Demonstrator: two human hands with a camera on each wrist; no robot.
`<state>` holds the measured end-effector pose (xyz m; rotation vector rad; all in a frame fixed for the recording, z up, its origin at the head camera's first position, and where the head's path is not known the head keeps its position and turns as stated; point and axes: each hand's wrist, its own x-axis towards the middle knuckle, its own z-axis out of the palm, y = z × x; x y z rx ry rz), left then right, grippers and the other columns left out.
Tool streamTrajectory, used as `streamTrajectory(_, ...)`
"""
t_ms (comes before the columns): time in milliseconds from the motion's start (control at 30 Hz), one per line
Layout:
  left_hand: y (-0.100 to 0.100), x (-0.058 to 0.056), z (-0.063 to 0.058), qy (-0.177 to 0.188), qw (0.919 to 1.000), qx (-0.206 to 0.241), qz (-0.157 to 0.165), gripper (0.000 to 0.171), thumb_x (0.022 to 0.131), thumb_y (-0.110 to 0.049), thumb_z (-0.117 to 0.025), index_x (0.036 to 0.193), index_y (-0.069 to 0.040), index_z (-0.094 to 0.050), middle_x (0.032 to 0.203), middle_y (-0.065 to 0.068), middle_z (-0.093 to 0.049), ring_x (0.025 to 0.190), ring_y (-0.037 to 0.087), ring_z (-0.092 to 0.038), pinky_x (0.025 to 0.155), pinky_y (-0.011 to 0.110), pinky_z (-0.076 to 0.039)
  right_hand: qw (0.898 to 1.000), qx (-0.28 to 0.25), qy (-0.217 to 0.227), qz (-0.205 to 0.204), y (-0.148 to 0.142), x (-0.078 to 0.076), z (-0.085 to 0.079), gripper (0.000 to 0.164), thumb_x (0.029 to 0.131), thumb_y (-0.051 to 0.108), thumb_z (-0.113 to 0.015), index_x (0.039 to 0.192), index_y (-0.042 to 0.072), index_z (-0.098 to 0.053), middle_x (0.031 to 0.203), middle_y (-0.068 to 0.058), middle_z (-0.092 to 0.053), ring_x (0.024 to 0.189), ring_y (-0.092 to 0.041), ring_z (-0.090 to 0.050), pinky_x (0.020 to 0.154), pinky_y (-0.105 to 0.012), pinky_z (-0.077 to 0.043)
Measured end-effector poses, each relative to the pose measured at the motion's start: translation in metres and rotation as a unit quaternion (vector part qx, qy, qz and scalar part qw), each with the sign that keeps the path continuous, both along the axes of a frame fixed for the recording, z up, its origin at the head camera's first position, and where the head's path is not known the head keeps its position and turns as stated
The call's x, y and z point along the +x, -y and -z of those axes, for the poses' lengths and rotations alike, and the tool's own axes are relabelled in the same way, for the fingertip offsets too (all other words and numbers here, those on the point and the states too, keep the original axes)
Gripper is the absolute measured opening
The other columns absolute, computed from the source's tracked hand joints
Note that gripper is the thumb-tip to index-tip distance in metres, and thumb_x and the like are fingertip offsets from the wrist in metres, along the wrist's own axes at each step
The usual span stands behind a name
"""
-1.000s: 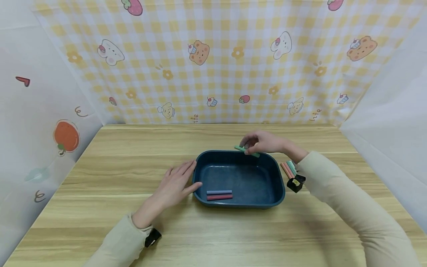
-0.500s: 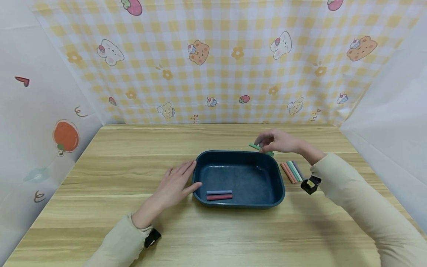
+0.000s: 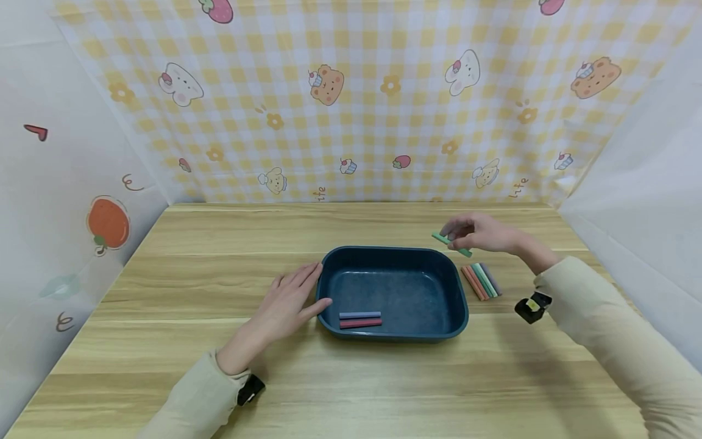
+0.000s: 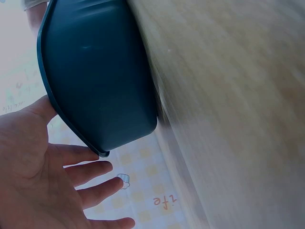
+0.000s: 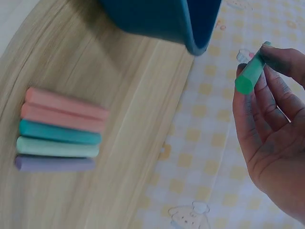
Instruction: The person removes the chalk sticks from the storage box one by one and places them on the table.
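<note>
My right hand point(image 3: 482, 233) pinches a green chalk stick point(image 3: 443, 239) between thumb and fingers, raised behind and right of a dark blue basin point(image 3: 392, 337). In the right wrist view the green chalk point(image 5: 250, 76) points one end at the camera. My left hand point(image 3: 285, 305) rests against the basin's left side, thumb on the rim, fingers extended. The left wrist view shows that hand's palm point(image 4: 28, 167) with thumb and index fingertip touching the rim. Inside the basin, near its front left, lie a bluish-purple chalk point(image 3: 359, 316) and a dark red chalk point(image 3: 360, 323), side by side.
Right of the basin several chalk sticks lie in a row on the wooden table point(image 3: 351, 390): two salmon ones point(image 5: 66, 109), a teal one point(image 5: 59, 132), a pale green one point(image 5: 57, 147) and a purple one point(image 5: 55, 163). A yellow checked cloth point(image 3: 362, 122) hangs behind the table.
My right hand has moved rightward with the green chalk, from over the basin's back rim to beyond its right back corner, uncovering the chalk row. The left hand has stayed still.
</note>
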<state>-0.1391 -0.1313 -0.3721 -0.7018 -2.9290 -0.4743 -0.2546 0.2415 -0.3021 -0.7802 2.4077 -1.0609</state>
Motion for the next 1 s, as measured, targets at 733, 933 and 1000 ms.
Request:
streamTrajectory(733,0.0,0.0,0.0,-0.003,1.0,-0.002,0.002,0.066,0.087,-0.046,-0.048,0.135,-0.003,-0.034,0.137,0.013,-0.033,0.125,0.029,-0.028,0.093,0.057,-0.02,0.997,0.007,0.0,0.078,-0.048,0.012,0.016,0.03,0.086,0.009,-0.057,0.111,-0.006,-0.051,0.09,-0.015,-0.058,0.078,-0.02,-0.058,0.068,-0.033,-0.049)
streamTrajectory(933,0.0,0.0,0.0,-0.004,1.0,-0.002,0.002,0.066,0.087,-0.046,-0.048,0.135,-0.003,-0.034,0.137,0.013,-0.033,0.124,0.03,-0.028,0.093,0.058,-0.02,0.996,0.006,0.0,0.09,-0.056,0.014,0.02,0.032,0.087,0.008,-0.054,0.115,-0.008,-0.049,0.092,-0.015,-0.057,0.081,-0.02,-0.058,0.07,-0.033,-0.048)
streamTrajectory(1000,0.0,0.0,0.0,-0.005,1.0,-0.002,0.002,0.066,0.087,-0.046,-0.048,0.135,-0.003,-0.034,0.137,0.013,-0.033,0.124,0.03,-0.028,0.093,0.058,-0.02,0.995,0.004,0.001,0.095,-0.058,0.015,0.022,0.032,0.088,0.007,-0.053,0.115,-0.008,-0.048,0.092,-0.015,-0.057,0.081,-0.02,-0.059,0.071,-0.034,-0.048)
